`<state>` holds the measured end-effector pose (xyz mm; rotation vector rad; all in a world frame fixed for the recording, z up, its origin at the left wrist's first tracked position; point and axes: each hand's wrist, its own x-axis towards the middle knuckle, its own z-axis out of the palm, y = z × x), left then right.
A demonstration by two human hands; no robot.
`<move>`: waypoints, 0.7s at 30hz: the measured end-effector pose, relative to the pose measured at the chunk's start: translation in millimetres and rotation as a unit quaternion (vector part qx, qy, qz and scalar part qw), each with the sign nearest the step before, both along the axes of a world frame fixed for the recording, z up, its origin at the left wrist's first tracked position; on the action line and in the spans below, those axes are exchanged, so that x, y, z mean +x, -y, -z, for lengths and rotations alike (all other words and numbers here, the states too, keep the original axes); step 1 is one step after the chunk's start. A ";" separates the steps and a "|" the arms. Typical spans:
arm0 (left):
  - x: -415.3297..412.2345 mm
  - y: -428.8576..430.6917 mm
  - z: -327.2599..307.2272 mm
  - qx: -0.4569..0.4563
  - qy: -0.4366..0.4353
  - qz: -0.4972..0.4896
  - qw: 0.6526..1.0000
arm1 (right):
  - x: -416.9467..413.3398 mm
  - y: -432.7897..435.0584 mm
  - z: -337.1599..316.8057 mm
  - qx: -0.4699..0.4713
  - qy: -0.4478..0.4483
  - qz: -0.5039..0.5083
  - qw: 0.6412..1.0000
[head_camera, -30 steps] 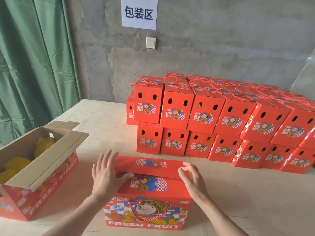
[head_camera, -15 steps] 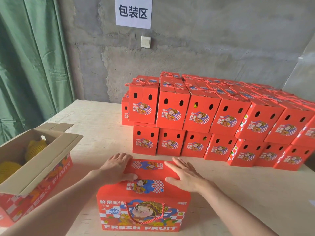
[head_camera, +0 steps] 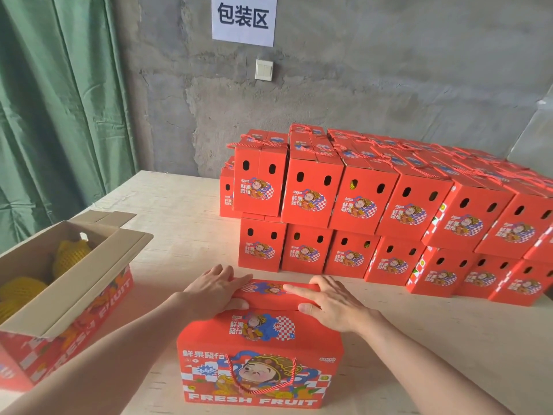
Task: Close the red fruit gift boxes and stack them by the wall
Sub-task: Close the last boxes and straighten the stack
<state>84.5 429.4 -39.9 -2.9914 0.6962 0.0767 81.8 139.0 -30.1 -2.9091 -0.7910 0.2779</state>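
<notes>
Since a second ago the far flap (head_camera: 269, 296) of the red gift box (head_camera: 260, 354) has come down from half-raised to lie nearly level, and both hands have come down with it. The grey wall (head_camera: 389, 85) backs a pale wooden table (head_camera: 179, 223). The stack of closed boxes (head_camera: 389, 205) stands on the table against the wall, two tiers high, beyond the hands and to their right. An open box (head_camera: 74, 310) with yellow netted fruit (head_camera: 70, 256) sits at the left edge, well apart. The gift box stands directly in front of the person. Its long axis runs left to right and its printed long face is towards the camera, whereas the stacked boxes show their short vented ends. I judge that it will need a quarter turn before it joins them. The left hand (head_camera: 212, 290) lies spread over the flap's left end and the right hand (head_camera: 332, 307) over its right end. Both have straight fingers pressing down and neither clasps anything. The flap appears seated, though the seam under the thumbs is partly hidden. The right hand is the nearer to the stack.
</notes>
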 end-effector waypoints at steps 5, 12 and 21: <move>-1.6 -0.7 5.7 -0.023 0.027 -0.001 0.999 | -3.8 -5.2 -0.4 -0.011 0.025 0.020 0.999; 0.4 -1.7 12.7 -0.046 0.032 -0.015 0.998 | 1.6 -43.6 -8.2 -0.061 -0.024 0.011 0.998; 7.1 -18.5 1.1 -0.033 -0.073 0.027 0.996 | 1.9 -61.2 1.1 -0.039 -0.013 -0.029 0.999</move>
